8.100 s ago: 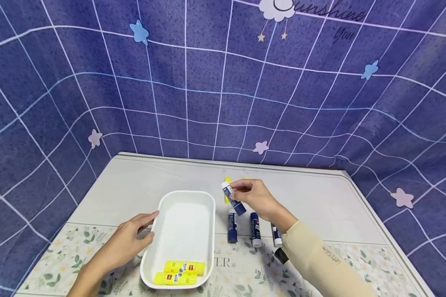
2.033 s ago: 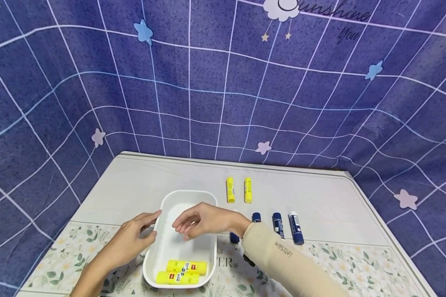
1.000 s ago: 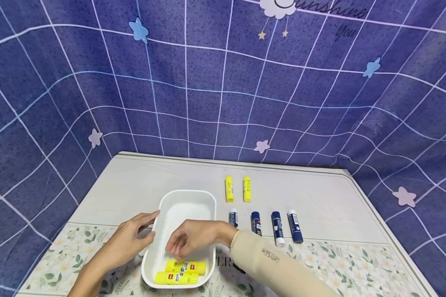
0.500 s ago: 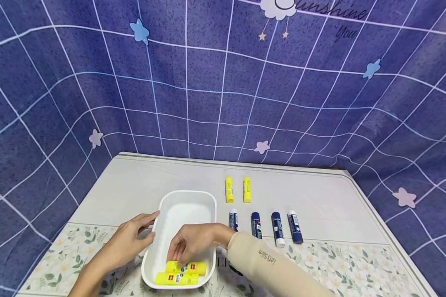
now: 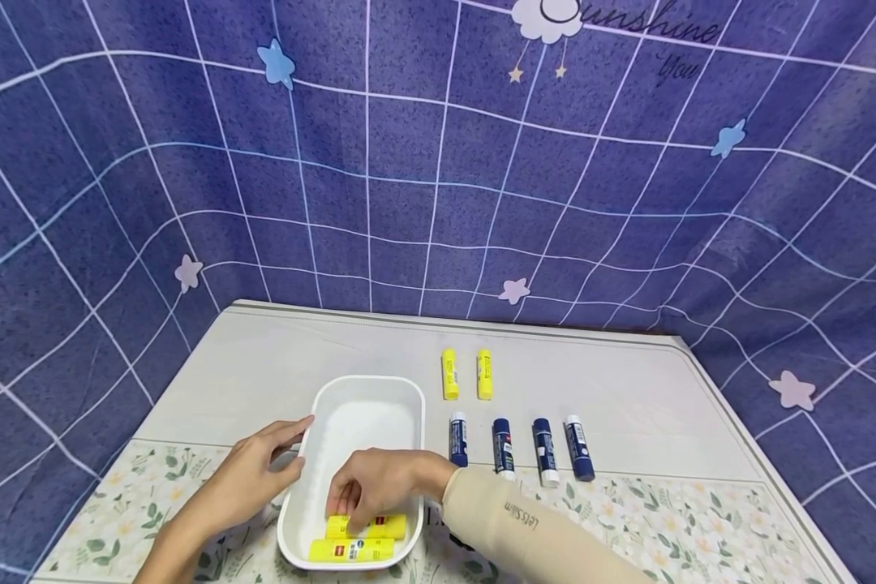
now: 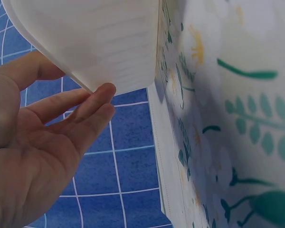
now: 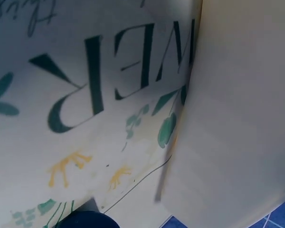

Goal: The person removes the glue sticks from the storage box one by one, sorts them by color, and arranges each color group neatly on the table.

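Observation:
A white tray (image 5: pixel 368 414) stands left of centre in the head view, with two yellow glue sticks lying crosswise at its near end. My right hand (image 5: pixel 371 487) reaches inside and pinches the farther glue stick (image 5: pixel 390 528) between thumb and fingers. Just in front lies the nearer glue stick (image 5: pixel 352 551). My left hand (image 5: pixel 263 470) touches the tray's left rim with its fingertips. In the left wrist view the left hand (image 6: pixel 42 123) has fairly straight fingers against the tray rim (image 6: pixel 47 53). The right wrist view shows the tray's outer wall (image 7: pixel 237 104); the glue sticks inside are hidden there.
Several blue-and-white glue sticks (image 5: pixel 545 453) lie in a row right of the tray. Behind them are two smaller yellow glue sticks (image 5: pixel 485 375). A dark object (image 5: pixel 460 542) shows partly beneath the right sleeve. A blue curtain (image 5: pixel 438 203) hangs behind the table.
Earlier my right hand held a blue-and-white glue stick above the table; that stick now lies among the others. The hand moved left into the tray, then down onto a yellow glue stick.

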{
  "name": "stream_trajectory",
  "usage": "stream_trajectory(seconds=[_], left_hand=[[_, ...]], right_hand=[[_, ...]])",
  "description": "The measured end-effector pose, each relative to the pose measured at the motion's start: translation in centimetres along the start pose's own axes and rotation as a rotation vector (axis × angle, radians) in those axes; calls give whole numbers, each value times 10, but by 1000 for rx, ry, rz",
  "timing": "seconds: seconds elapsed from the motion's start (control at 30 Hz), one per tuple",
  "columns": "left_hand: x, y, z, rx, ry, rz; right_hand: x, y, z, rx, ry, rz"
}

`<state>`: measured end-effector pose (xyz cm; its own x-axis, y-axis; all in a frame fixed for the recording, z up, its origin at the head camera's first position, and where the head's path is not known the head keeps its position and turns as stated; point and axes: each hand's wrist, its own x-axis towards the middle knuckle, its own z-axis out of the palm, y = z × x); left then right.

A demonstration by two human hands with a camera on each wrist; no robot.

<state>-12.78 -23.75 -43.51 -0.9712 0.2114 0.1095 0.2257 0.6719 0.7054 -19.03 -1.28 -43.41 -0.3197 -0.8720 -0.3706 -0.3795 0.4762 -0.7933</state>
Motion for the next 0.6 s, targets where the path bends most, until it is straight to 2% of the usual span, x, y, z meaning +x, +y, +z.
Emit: stream_trajectory(seconds=[0.3, 0.6], left_hand=[[0, 0, 1, -4, 9, 10], [0, 2, 0, 2, 15, 17]], right_hand=[[0, -3, 3, -93, 45, 23], [0, -2, 3, 19, 143, 35]])
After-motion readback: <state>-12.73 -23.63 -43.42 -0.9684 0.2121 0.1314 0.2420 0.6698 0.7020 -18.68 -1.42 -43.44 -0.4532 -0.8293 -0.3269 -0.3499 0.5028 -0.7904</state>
